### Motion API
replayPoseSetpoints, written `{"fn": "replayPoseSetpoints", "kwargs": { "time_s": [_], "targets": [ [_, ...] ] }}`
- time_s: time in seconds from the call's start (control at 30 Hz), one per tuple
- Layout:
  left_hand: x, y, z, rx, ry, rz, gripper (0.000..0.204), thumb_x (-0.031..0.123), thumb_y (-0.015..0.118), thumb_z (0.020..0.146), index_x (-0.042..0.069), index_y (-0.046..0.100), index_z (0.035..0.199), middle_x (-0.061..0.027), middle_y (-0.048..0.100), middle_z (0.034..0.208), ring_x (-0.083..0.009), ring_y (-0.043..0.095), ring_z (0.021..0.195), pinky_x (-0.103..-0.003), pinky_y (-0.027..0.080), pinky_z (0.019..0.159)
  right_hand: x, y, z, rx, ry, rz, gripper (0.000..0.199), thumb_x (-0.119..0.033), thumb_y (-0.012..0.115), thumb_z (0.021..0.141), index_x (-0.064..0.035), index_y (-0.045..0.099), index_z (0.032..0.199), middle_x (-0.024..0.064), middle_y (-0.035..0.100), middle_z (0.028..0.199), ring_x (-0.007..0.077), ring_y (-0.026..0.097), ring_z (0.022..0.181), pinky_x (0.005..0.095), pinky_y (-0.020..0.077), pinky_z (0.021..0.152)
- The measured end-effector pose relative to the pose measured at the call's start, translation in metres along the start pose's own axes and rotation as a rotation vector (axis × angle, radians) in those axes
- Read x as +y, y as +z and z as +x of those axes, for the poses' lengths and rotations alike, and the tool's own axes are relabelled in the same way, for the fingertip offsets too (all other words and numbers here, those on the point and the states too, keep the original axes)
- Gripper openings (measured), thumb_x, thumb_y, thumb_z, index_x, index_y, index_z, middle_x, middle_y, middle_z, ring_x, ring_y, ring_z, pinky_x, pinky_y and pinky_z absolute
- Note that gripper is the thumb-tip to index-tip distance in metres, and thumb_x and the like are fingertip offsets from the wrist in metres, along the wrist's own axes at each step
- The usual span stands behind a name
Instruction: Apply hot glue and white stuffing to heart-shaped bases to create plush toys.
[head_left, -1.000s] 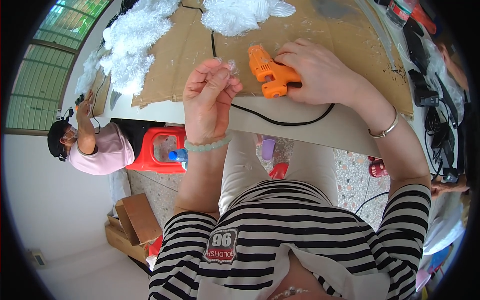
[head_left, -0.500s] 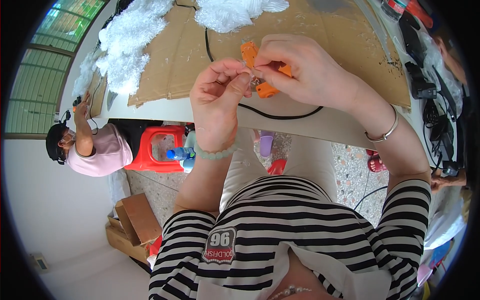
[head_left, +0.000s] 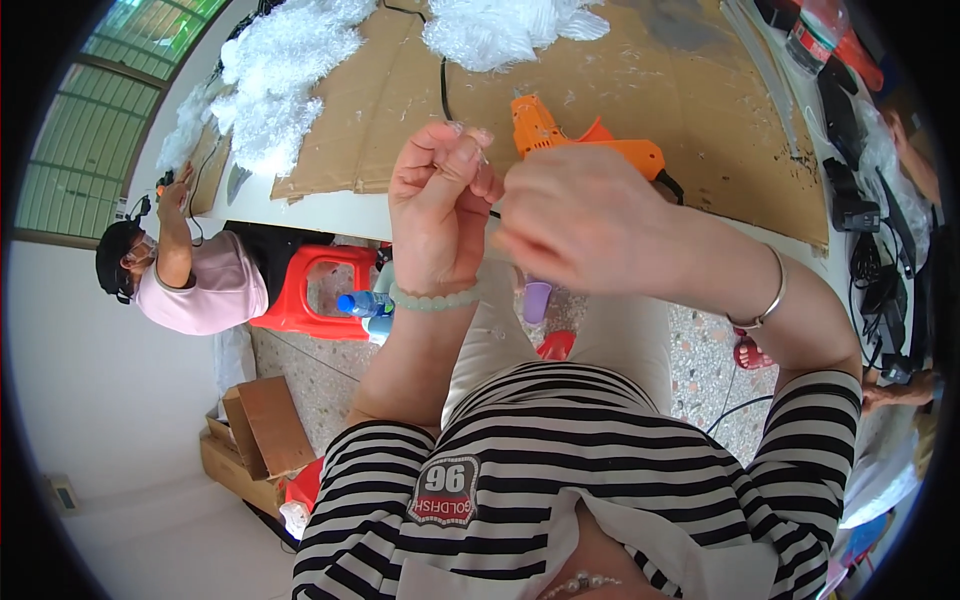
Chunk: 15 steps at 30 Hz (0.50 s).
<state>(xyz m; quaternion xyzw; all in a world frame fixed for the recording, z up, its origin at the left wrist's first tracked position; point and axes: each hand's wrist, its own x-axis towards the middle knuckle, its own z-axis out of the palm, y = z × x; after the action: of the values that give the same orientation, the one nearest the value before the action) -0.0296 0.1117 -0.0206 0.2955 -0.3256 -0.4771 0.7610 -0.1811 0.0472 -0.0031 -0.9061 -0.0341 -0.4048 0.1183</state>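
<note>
Over the table's near edge, my left hand [head_left: 438, 200] is closed in a pinch. A small, see-through bit shows at its fingertips, too tiny to name. My right hand [head_left: 590, 215] is just right of it, smeared by motion, so its fingers and anything in them are unclear. Behind my right hand an orange hot glue gun [head_left: 635, 155] lies on the cardboard sheet [head_left: 690, 95], its nozzle pointing away and to the left. The right hand partly covers the glue gun in this view.
Heaps of clear, wispy plastic pieces [head_left: 285, 80] lie at the far left, with another pile [head_left: 500, 30] at the far middle. Black cords and adapters [head_left: 855, 210] line the right edge. A co-worker [head_left: 200, 285] sits left by a red stool [head_left: 320, 290]; another person's hand shows far right.
My right hand has pulled back from my left fingertips toward me and now blurs. More of the glue gun is uncovered. The whole view has shifted slightly.
</note>
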Motion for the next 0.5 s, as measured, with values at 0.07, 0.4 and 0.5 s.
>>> {"fn": "replayPoseSetpoints", "kwargs": {
  "time_s": [0.07,0.4,0.5],
  "targets": [
    [0.001,0.003,-0.002,0.018,-0.021,-0.028,0.012,0.001,0.058,0.087,0.008,0.058,0.097,-0.0081,0.065,0.092,-0.0103,0.051,0.063,-0.027,0.045,0.059,0.015,-0.004,0.003,0.059,0.058,0.01,0.015,-0.008,0.066,0.071,-0.0023,0.052,0.071,0.0072,0.05,0.073,0.0226,0.052,0.063,0.033,0.042,0.053],
    [-0.001,0.002,-0.003,-0.041,-0.046,-0.007,0.014,0.003,0.055,0.089,0.005,0.058,0.103,-0.0078,0.064,0.09,-0.0113,0.052,0.065,-0.027,0.046,0.063,0.025,-0.023,0.015,0.041,0.446,0.278,0.007,-0.007,0.062,0.081,-0.0019,0.059,0.086,0.0053,0.056,0.077,0.0148,0.059,0.067,0.0273,0.0478,0.061],
    [-0.001,0.009,-0.007,-0.057,-0.031,0.014,0.014,0.003,0.055,0.09,0.002,0.059,0.103,-0.0082,0.063,0.089,-0.0117,0.053,0.066,-0.026,0.046,0.063,0.025,-0.024,0.014,0.086,0.501,0.316,0.007,-0.007,0.061,0.082,-0.0015,0.06,0.087,0.0056,0.058,0.078,0.0153,0.06,0.069,0.0267,0.0488,0.063]
  ]
}}
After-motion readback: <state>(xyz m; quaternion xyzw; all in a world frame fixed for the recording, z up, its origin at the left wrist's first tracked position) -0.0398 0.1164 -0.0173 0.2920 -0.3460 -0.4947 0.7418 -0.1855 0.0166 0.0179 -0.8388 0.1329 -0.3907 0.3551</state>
